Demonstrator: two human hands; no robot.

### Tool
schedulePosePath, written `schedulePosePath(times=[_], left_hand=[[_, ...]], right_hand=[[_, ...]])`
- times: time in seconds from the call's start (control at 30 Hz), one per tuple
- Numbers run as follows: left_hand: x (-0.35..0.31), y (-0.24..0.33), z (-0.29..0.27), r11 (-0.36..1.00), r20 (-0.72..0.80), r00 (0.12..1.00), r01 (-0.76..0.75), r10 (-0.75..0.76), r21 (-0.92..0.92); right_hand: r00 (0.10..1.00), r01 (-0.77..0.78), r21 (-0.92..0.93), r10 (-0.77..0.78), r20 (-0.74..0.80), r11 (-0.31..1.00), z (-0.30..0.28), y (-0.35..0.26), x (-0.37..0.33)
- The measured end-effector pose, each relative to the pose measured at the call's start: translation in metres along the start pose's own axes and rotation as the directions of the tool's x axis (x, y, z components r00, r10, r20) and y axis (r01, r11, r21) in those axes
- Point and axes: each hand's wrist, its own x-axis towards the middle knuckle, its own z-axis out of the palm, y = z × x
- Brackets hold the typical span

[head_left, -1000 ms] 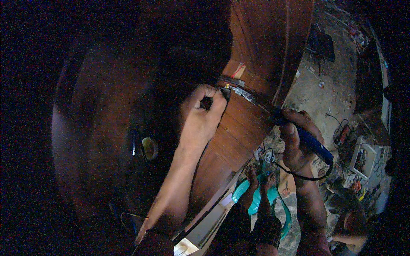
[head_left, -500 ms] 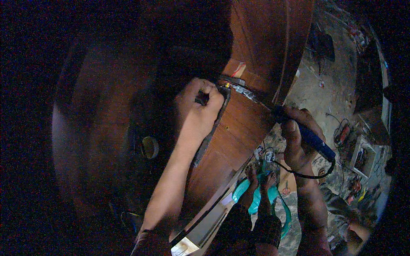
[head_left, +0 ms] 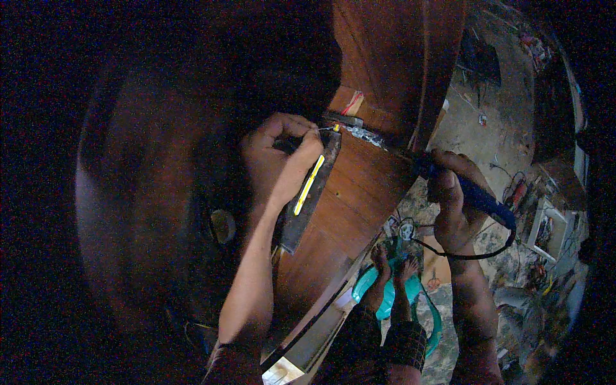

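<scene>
My right hand (head_left: 459, 192) is wrapped round the dark blue handle of a soldering iron (head_left: 484, 204), whose black cord loops back below. Its tip end points left at a crumpled silvery strip (head_left: 364, 135) on the brown wooden panel (head_left: 366, 186); I cannot make out whether they touch. My left hand (head_left: 282, 144) pinches a thin pale wire (head_left: 326, 129) that reaches a small yellow spot at the top of a black strip (head_left: 328, 168). Bright yellow light shows along a narrow bar (head_left: 309, 186) on that strip, beside my left wrist.
Red wires (head_left: 353, 102) come out of the panel above the black strip. Below are a turquoise plastic seat (head_left: 385, 301), bare feet and a white frame-like box (head_left: 548, 229) on a cluttered floor. A round pale object (head_left: 223, 226) sits in the dark at left.
My left hand has drawn back left from the strip's top, and the thin wire and yellow-lit bar now show. My right hand with the soldering iron has shifted slightly right.
</scene>
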Motion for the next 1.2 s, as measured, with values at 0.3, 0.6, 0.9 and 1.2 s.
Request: schedulePosePath(times=[0.3,0.6,0.9,1.2], left_hand=[[-0.005,-0.003,0.002,1.0,0.03,0.999,0.024,-0.024,-0.004],[-0.008,-0.004,0.002,0.998,0.003,0.998,0.057,-0.057,0.007],[0.0,-0.003,0.005,0.997,-0.039,0.999,0.035,-0.033,0.062],[0.006,-0.001,0.007,0.996,-0.047,0.998,-0.029,0.033,0.086]], right_hand=[[0.999,-0.032,0.015,0.032,-0.009,0.999,-0.001,-0.006,-0.003],[0.997,-0.071,0.077,0.069,0.027,0.995,0.001,-0.015,-0.003],[0.987,-0.161,0.185,0.155,0.046,0.969,-0.003,-0.017,0.005],[0.99,-0.134,0.132,0.127,0.06,0.982,-0.004,-0.014,0.016]])
